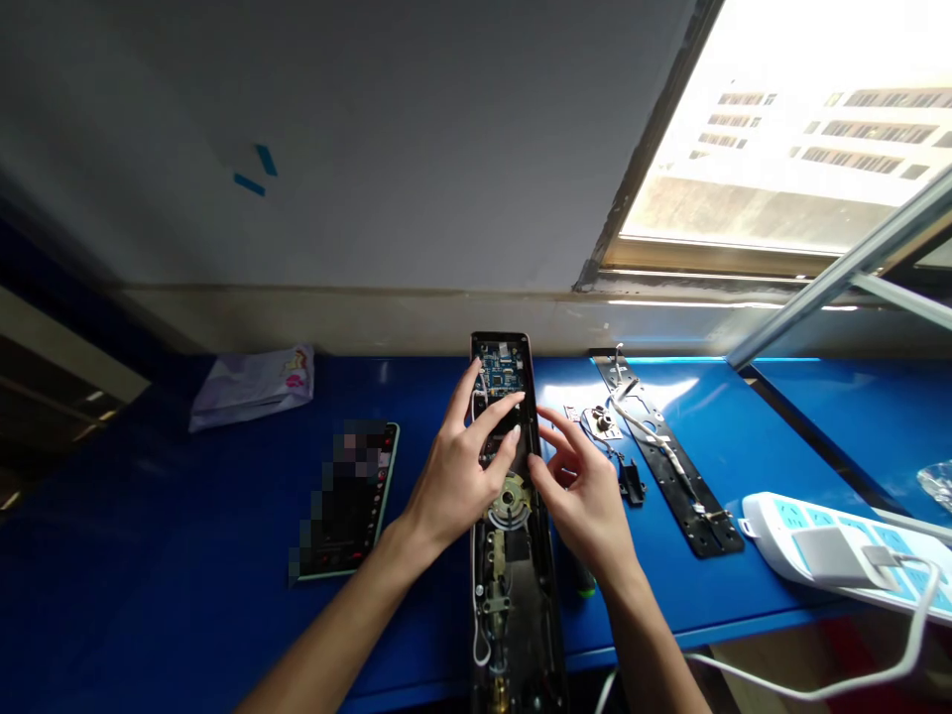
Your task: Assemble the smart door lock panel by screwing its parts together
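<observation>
A long black electronic door lock housing (541, 595) lies open in front of me, its far end toward the wall. Inside it are a blue circuit board (503, 372) at the far end, a round metal part (509, 499) in the middle and a white cable (476, 605) along the left side. My left hand (461, 471) spreads over the upper part, fingertips at the board and just below it. Curled at the right rim is my right hand (587, 496), with thumb and fingertips against the housing; some of its fingers are partly hidden.
On the blue table (223, 535) a phone (357, 506) and a pale packet (257, 387) lie left. To the right are a small round part (601, 421), a black bracket (632, 483), a black plate (669, 451) with wires and a white power strip (833, 545). A green-tipped handle (586, 585) shows beneath my right hand.
</observation>
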Demonstrator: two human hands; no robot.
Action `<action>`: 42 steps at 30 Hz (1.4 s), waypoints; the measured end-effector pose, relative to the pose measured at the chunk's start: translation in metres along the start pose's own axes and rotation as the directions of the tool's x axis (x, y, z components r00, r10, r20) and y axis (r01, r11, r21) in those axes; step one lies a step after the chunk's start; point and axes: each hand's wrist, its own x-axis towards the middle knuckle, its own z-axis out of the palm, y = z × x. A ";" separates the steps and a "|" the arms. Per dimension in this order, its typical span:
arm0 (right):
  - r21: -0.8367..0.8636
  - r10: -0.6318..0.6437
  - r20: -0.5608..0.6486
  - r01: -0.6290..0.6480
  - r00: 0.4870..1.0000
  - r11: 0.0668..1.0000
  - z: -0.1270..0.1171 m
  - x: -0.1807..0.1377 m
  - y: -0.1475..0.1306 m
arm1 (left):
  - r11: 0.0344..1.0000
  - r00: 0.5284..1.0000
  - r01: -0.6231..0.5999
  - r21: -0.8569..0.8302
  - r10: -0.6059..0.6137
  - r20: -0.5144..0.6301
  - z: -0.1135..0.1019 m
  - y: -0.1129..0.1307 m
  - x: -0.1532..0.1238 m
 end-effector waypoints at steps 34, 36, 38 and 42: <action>-0.046 0.074 0.310 -0.062 0.948 0.997 -0.042 -0.092 0.014 | 0.957 0.962 -0.261 0.125 0.246 0.122 0.008 0.034 -0.043; -0.049 0.083 0.288 -0.072 0.954 0.996 -0.039 -0.094 0.015 | 0.950 0.952 -0.288 0.117 0.271 0.143 0.008 0.034 -0.045; -0.054 0.092 0.251 -0.081 0.964 0.995 -0.034 -0.096 0.016 | 0.945 0.945 -0.306 0.114 0.287 0.157 0.008 0.034 -0.045; -0.050 0.105 0.220 -0.096 0.970 0.994 -0.030 -0.096 0.015 | 0.939 0.937 -0.327 0.106 0.308 0.163 0.006 0.032 -0.044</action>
